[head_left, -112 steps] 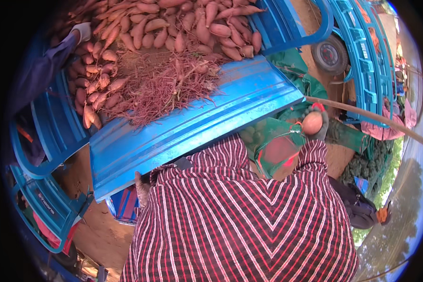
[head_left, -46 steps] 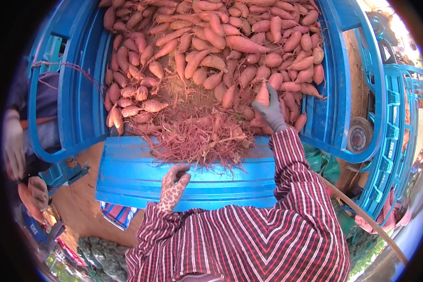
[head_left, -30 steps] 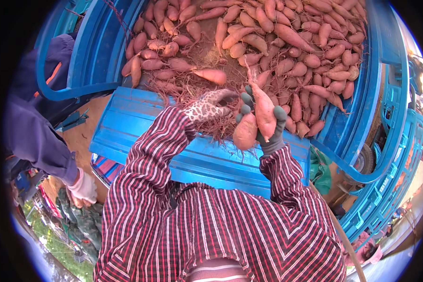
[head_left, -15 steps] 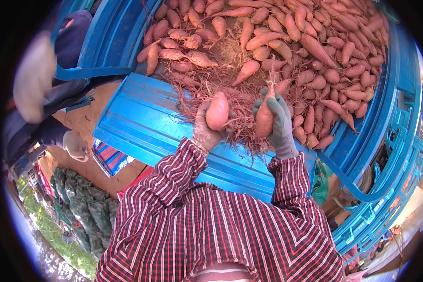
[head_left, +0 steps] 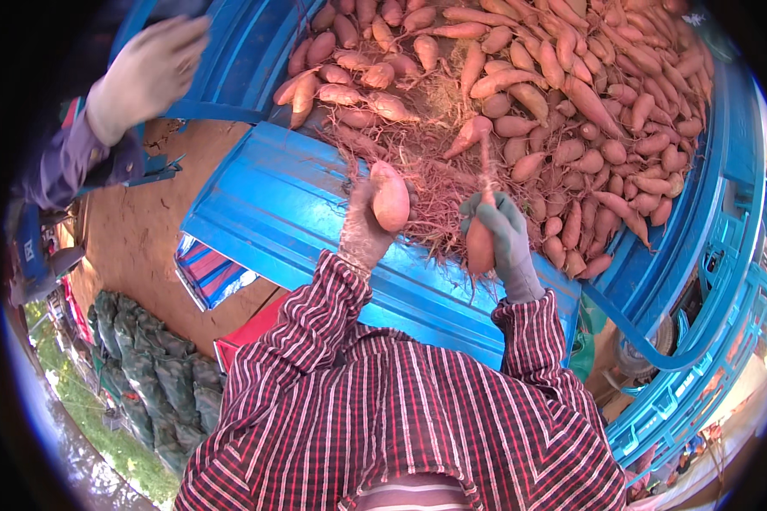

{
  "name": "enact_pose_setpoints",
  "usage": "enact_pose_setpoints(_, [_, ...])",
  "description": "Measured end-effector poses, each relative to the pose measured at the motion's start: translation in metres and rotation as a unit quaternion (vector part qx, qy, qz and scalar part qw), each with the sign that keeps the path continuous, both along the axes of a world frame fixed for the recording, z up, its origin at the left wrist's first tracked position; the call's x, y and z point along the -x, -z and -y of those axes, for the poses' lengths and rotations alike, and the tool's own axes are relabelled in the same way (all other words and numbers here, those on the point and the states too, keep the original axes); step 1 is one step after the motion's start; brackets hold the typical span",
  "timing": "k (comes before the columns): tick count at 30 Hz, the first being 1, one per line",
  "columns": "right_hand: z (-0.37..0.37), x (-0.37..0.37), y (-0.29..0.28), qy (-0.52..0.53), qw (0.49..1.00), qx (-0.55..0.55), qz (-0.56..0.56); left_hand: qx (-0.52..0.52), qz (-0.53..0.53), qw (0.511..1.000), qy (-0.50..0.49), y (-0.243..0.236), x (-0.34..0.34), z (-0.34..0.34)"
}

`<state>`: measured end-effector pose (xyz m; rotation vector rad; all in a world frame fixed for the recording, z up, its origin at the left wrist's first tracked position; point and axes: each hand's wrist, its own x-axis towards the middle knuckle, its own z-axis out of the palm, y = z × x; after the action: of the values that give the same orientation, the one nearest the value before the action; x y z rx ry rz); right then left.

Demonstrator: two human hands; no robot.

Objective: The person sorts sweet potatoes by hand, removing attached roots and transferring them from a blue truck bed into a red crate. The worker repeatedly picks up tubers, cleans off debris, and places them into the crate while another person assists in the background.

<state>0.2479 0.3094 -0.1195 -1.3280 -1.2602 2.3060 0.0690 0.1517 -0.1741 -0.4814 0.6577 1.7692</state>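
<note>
My left hand (head_left: 362, 230), in a patterned glove, is closed around a plump pink sweet potato (head_left: 390, 196) held upright. A longer sweet potato (head_left: 481, 240) with a thin root tail pointing up sits in my right hand (head_left: 503, 238), which wears a grey glove. Both hands hover over the lowered blue tailgate (head_left: 281, 213) of a truck bed. Behind them lies a big heap of sweet potatoes (head_left: 562, 94) on a mat of dry reddish roots (head_left: 435, 196). My striped red sleeves fill the lower middle.
Another person's white-gloved hand (head_left: 145, 72) and dark blue sleeve reach in at the upper left. Blue metal side rails (head_left: 699, 281) curve along the right. Below the tailgate are bare earth, a striped sack (head_left: 213, 272) and a row of green filled sacks (head_left: 145, 375).
My view has swung left across the truck bed. Both hands picked sweet potatoes from the heap and drew them back over the tailgate. The other person's gloved hand has risen at the upper left.
</note>
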Motion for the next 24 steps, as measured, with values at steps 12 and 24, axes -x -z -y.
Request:
enact_pose_setpoints(12, [0.088, -0.003, 0.015, -0.166, 0.984, 0.067, 0.007, 0.011, -0.001, 0.998, -0.06, -0.008, 0.049, -0.022])
enact_pose_setpoints(24, [0.024, -0.002, 0.02, 0.134, 0.938, 0.258, -0.189, 0.018, 0.126, 0.989, 0.079, -0.02, -0.054, 0.003])
